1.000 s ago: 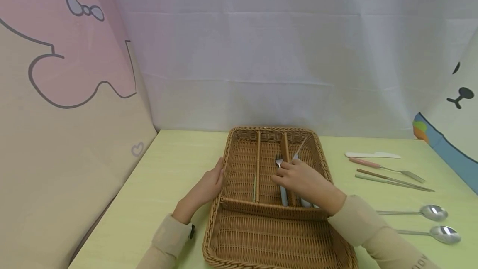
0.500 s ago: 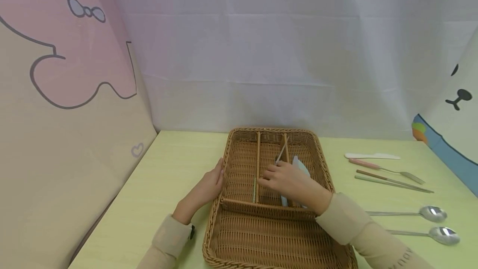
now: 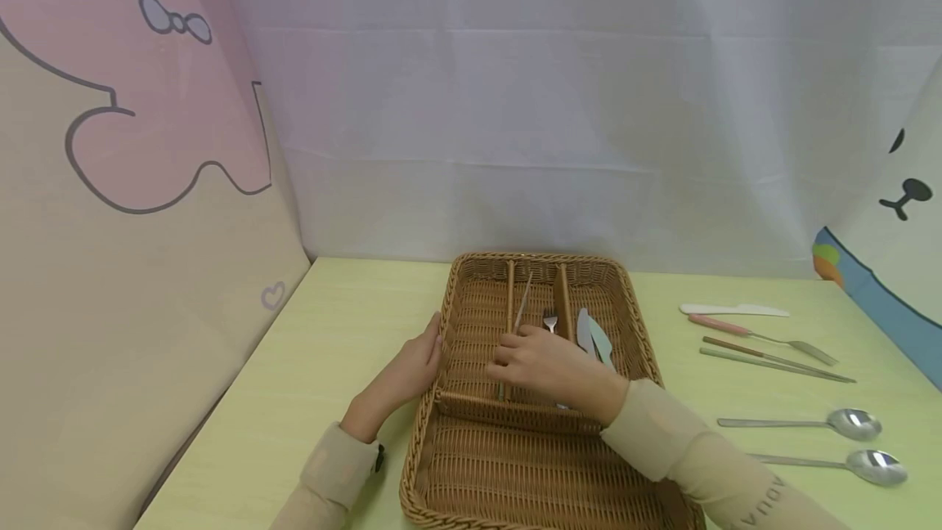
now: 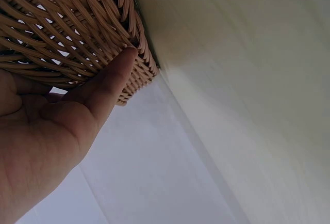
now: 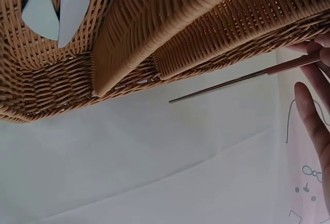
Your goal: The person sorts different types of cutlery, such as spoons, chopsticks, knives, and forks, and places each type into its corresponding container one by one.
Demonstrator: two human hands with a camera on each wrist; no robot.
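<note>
My right hand pinches a chopstick over the divided wicker basket. In the right wrist view the chopstick has a reddish-brown handle and a thin metal end, which slants past the divider. My left hand rests against the basket's left side; the left wrist view has its straight fingers along the woven wall. A fork lies in the middle compartment, partly hidden by my right hand. Two knives, one greyish and one mint green, lie in the right compartment.
Right of the basket on the pale yellow table lie a white knife, a pink-handled fork, a pair of chopsticks and two spoons. A white cloth wall stands behind.
My right hand has moved left with the chopstick, from the right compartment across to the left divider, uncovering the knives. My left hand stays at the basket's side.
</note>
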